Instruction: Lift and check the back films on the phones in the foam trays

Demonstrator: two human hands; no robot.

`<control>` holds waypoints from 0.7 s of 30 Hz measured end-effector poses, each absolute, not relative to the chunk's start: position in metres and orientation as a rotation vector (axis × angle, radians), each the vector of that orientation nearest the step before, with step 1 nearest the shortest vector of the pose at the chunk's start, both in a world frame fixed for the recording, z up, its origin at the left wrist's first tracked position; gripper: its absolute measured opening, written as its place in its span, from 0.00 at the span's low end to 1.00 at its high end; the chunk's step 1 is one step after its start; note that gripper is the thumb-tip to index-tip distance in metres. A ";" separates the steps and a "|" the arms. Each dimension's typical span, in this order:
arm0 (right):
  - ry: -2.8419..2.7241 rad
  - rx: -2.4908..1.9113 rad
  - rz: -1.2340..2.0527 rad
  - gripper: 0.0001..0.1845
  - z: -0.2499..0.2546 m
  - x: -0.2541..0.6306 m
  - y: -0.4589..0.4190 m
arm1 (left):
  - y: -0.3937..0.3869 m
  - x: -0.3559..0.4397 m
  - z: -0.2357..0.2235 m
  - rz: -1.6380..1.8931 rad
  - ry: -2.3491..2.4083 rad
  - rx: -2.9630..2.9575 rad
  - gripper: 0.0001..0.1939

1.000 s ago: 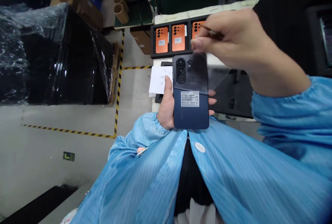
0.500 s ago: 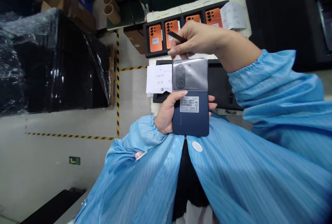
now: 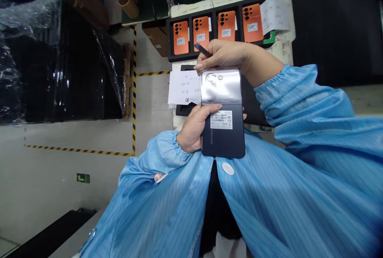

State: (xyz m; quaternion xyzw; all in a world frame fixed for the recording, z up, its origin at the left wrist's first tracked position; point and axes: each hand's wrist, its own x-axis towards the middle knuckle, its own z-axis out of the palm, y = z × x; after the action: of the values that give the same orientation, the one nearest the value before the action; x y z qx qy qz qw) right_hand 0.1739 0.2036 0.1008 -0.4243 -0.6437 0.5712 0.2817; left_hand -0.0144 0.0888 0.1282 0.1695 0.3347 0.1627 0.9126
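My left hand (image 3: 193, 129) grips a dark blue smartphone (image 3: 223, 144), back side up, with the thumb across its middle and fingertips showing at its right edge. A white printed label (image 3: 221, 120) is on the phone's back. Over the camera end lies a shiny clear film (image 3: 226, 90), bright with glare. My right hand (image 3: 226, 56) is closed at the far edge of the phone, holding a slim dark tool with a slanted tip (image 3: 202, 50) that points up and left. Whether its fingertips also pinch the film cannot be made out.
Behind the hands, a black foam tray (image 3: 191, 57) holds several orange phones (image 3: 226, 26). Handwritten paper (image 3: 183, 88) lies left of the held phone; another sheet (image 3: 275, 14) is at the back right. Film-wrapped black stacks (image 3: 66, 70) stand on a pallet at left.
My right hand has come slightly nearer and lower over the phone's far edge. Glare on the film has shifted, now hiding the cameras more. The view has tilted a little, showing more of the tray.
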 end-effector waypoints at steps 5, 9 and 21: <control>-1.665 -1.193 1.318 0.15 0.085 0.179 0.208 | 0.089 -0.015 0.130 0.340 0.690 0.339 0.18; -1.706 -1.174 1.501 0.15 0.095 0.178 0.206 | 0.089 -0.015 0.131 0.345 0.641 0.360 0.17; -1.576 -1.396 1.675 0.09 0.125 0.171 0.193 | 0.087 -0.021 0.121 0.343 0.488 0.510 0.23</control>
State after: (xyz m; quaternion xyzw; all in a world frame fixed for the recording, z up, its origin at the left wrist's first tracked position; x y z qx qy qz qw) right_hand 0.1711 0.1932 0.1246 -0.5058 -0.5709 0.6067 0.2239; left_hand -0.0207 0.0868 0.1214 0.2486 0.2377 0.1670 0.9240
